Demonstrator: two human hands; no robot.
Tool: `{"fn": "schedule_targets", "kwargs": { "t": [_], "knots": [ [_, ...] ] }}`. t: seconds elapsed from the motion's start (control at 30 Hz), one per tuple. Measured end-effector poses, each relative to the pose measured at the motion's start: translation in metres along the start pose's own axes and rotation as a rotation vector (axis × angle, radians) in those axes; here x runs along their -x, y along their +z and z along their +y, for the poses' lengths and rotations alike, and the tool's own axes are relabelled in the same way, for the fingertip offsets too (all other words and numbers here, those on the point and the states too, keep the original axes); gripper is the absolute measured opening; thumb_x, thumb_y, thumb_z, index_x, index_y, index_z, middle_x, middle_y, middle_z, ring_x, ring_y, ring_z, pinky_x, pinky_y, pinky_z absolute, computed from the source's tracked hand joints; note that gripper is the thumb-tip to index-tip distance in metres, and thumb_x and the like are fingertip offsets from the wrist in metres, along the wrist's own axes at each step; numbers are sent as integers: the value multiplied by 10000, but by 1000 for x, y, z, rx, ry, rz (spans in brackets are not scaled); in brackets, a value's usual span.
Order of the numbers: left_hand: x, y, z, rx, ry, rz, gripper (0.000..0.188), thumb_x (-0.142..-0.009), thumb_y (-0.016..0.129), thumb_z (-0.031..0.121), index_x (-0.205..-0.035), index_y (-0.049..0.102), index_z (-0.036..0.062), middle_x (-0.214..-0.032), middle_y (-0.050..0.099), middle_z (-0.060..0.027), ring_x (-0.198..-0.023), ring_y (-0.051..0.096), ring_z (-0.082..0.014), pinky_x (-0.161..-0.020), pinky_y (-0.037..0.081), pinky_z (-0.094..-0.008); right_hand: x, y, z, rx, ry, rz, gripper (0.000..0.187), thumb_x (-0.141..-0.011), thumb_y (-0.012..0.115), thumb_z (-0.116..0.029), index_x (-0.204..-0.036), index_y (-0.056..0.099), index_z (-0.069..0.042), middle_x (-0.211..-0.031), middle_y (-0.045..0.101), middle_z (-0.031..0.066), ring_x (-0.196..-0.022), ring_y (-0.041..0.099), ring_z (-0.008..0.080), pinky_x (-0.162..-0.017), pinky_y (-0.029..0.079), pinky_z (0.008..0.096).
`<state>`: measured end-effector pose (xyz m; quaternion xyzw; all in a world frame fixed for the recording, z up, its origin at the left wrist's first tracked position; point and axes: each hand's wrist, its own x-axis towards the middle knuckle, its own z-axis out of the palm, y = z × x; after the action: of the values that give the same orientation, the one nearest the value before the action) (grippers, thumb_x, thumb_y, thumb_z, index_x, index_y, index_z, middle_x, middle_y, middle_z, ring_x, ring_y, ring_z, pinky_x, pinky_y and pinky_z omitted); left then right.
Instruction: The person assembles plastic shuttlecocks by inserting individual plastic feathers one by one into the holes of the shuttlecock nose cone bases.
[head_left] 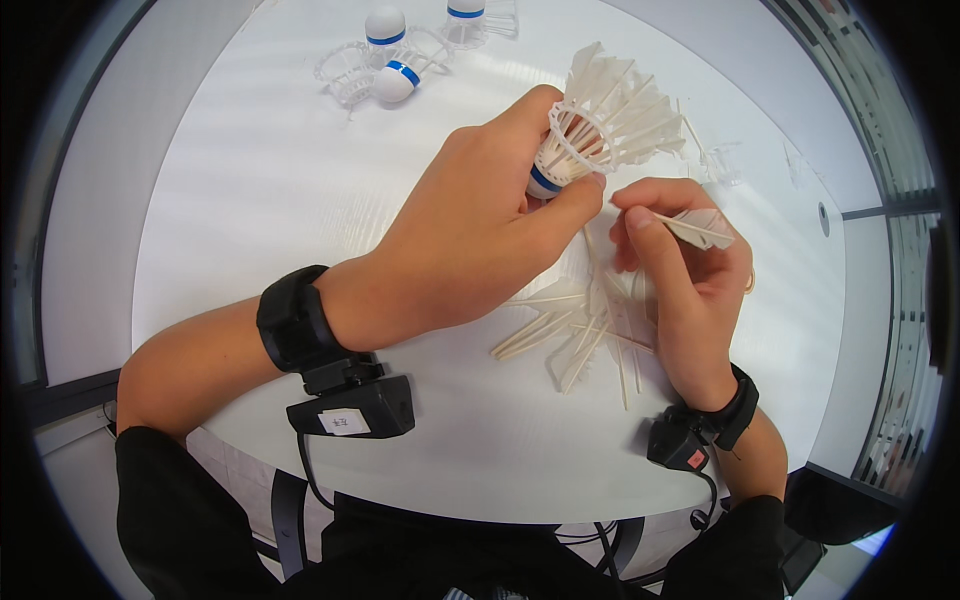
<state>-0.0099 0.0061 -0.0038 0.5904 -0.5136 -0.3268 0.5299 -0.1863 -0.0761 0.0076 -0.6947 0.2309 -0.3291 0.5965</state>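
Observation:
My left hand [470,210] is closed around the base of a shuttlecock [610,110], tilted with its feathers up and to the right. A blue band circles its white base, and a clear plastic ring runs round the feather shafts. Just right of it, my right hand [690,270] pinches a single white feather [705,230] between thumb and fingertips, its vane pointing right. The feather's shaft tip is close to the shuttlecock but apart from it. Below both hands, several loose feathers [585,330] lie in a spread pile on the table, partly hidden by my right hand.
On the white table [270,180], several white shuttlecock bases with blue bands [397,82] and clear plastic skirts lie at the far side. A small clear plastic piece [727,163] lies at the right. Black straps with cabled boxes [350,405] sit on both wrists.

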Motion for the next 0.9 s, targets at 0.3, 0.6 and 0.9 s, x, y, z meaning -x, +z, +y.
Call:
{"fn": "schedule_targets", "kwargs": {
  "t": [0.3, 0.6, 0.9],
  "knots": [
    [0, -1, 3, 22, -31, -15, 275, -961, 643, 75, -1209, 575, -22, -1081, 659, -53, -969, 571, -92, -852, 472, -254, -1, -1, 6, -85, -123, 95, 174, -1004, 583, 2, -1151, 647, 70, -996, 700, 136, -780, 633, 124, -629, 528, 260],
    [0, 0, 0, 45, -20, -12, 293, -967, 636, 61, -1239, 569, -24, -1090, 652, -41, -976, 566, -86, -862, 468, -250, -2, -2, 9, 20, -197, 192, 179, -1018, 615, -70, -1118, 680, 63, -1194, 709, 154, -766, 631, 115, -611, 498, 232],
    [1, -1, 3, 76, -57, -36, 280, -964, 619, 44, -1233, 570, -15, -1098, 651, -37, -994, 569, -87, -878, 464, -254, -2, 1, 3, 70, -125, 213, 184, -992, 671, -94, -1109, 724, 36, -1131, 739, 117, -772, 630, 99, -627, 500, 224]
  ]
}}
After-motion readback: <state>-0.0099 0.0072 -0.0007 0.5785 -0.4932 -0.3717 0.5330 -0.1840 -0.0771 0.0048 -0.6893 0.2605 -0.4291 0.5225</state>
